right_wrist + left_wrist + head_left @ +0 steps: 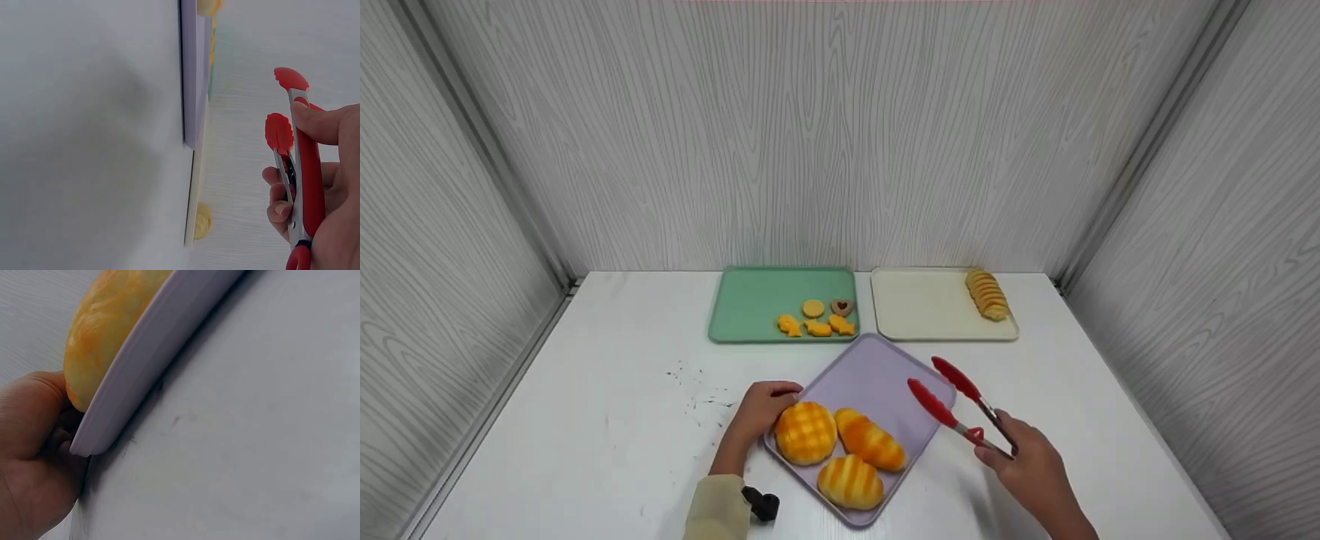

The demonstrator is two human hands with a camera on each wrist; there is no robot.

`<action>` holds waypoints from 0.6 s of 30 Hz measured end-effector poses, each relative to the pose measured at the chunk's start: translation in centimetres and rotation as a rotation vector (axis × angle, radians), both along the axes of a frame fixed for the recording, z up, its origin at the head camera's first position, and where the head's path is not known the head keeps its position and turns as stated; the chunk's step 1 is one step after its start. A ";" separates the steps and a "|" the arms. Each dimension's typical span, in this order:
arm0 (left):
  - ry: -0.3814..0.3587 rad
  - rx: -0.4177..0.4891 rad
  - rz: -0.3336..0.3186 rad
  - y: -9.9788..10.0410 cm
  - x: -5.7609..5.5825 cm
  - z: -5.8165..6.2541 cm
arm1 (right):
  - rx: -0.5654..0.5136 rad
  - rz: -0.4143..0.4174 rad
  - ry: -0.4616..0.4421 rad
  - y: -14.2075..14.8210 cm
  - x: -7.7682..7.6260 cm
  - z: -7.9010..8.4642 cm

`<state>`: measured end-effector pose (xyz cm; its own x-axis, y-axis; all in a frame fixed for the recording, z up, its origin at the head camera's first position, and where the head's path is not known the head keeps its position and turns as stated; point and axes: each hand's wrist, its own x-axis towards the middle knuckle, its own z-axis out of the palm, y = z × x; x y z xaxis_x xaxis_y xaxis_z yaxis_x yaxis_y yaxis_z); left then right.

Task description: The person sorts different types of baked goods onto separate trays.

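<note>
A lilac tray lies turned at an angle on the white table. On its near half sit a round checked bun, a long striped bread and a rounder striped roll. My left hand grips the tray's left edge beside the bun; some of its fingers are hidden behind the rim in the left wrist view. My right hand holds red-tipped tongs by the handles. Their red tips are spread, with nothing between them, above the tray's right corner in the head view.
Behind stands a green tray with several small fish-shaped pieces, a round biscuit and a brown heart biscuit. Beside it is a cream tray holding a sliced loaf. Wood-grain panels enclose the table.
</note>
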<state>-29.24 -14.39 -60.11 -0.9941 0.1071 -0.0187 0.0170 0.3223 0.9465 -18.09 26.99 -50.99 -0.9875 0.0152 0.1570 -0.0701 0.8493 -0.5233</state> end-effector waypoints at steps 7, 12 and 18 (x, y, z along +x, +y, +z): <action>-0.016 -0.001 0.011 0.1 0.0 -0.1 | -0.058 0.007 -0.112 -1.5 3.1 -1.2; -0.018 -0.002 0.014 0.0 -0.1 -0.1 | -0.070 0.031 -0.199 -2.1 4.4 -1.9; -0.012 -0.006 0.014 0.0 0.0 -0.1 | -0.044 0.052 -0.265 -2.6 4.9 -2.3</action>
<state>-29.23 -14.35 -60.20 -0.9951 0.0932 -0.0316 0.0007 0.3283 0.9446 -13.23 24.43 -53.32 -0.9937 -0.0353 -0.1065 0.0312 0.8244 -0.5651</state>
